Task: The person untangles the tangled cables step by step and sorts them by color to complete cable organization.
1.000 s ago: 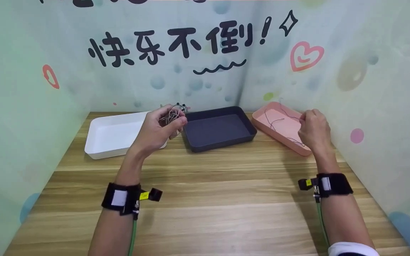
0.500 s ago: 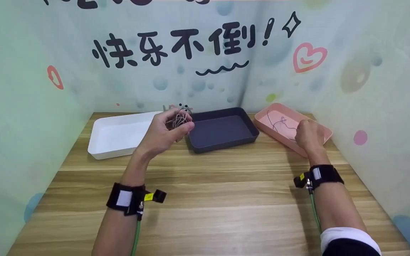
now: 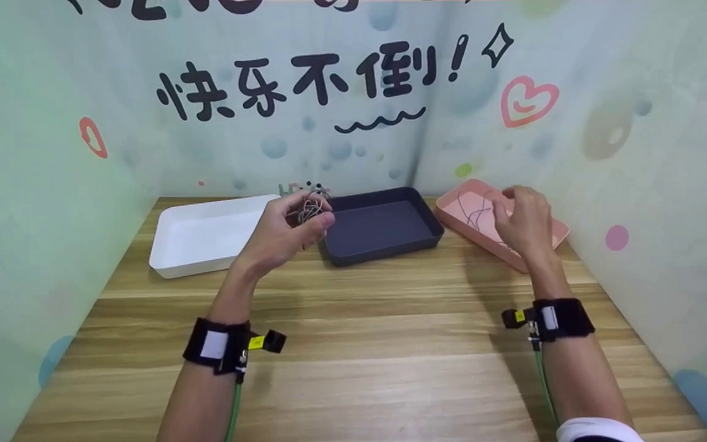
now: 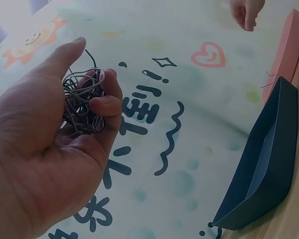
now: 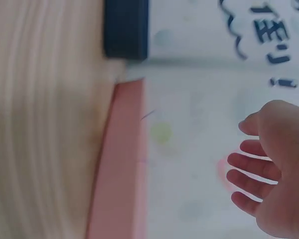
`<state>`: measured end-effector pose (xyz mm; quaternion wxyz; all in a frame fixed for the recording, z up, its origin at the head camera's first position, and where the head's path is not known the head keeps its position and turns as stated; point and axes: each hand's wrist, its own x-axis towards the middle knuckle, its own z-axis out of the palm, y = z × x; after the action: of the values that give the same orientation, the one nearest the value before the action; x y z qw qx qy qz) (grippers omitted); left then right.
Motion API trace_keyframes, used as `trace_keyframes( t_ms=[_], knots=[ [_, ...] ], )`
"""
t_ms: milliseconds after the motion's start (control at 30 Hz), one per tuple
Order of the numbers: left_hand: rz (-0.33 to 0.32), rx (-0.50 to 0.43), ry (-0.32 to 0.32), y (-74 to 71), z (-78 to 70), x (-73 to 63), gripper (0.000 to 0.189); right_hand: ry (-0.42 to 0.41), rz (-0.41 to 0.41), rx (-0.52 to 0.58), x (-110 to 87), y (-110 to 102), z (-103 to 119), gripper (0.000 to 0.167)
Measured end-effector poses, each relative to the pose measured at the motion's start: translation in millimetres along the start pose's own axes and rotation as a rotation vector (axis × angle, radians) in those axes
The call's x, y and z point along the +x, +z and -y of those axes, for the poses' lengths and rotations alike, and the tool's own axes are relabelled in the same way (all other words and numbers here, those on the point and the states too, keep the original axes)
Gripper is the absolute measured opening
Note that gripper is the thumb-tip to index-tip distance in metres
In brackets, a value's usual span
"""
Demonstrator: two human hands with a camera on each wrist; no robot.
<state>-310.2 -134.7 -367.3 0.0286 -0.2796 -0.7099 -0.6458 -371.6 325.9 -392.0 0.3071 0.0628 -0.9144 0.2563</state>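
My left hand (image 3: 277, 236) is raised between the white and dark trays, its curled fingers and thumb holding a tangled bundle of thin grey wires (image 3: 310, 212). In the left wrist view the wire bundle (image 4: 83, 102) sits in the fingers, with one loose end sticking up. Over the pink tray (image 3: 482, 240) hovers my right hand (image 3: 525, 221), partly hiding it. Several thin dark strands of wire (image 3: 475, 213) lie inside that tray. Seen from the right wrist, the right hand (image 5: 284, 169) has its fingers spread and loosely bent, nothing visible between them.
A white tray (image 3: 200, 236) stands at the back left, partly behind the left hand. The dark tray (image 3: 384, 224) sits in the middle on the wooden table (image 3: 378, 344). A printed curtain (image 3: 353, 147) hangs behind the trays, with further panels at both sides.
My right hand dipped into the pink tray with a strand, then rose with its fingers loosened. The strand it pinched is no longer in its fingers. The left hand keeps its wire bundle.
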Motion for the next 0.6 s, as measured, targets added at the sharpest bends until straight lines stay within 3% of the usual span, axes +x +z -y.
trace_keyframes(
  t_ms=[267, 433, 600],
  knots=[
    [0.049, 0.012, 0.016, 4.3, -0.7, -1.4, 0.018, -0.223, -0.024, 0.256, -7.4, 1.8, 81.6, 0.032],
    [0.060, 0.085, 0.033, 8.0, -0.2, 0.2, 0.020, -0.414, -0.043, 0.320, -15.6, 4.8, 125.9, 0.027],
    [0.082, 0.133, 0.040, 11.9, 0.5, 0.8, 0.026, -0.514, 0.013, 0.381, -27.5, 6.9, 166.6, 0.025]
  ],
)
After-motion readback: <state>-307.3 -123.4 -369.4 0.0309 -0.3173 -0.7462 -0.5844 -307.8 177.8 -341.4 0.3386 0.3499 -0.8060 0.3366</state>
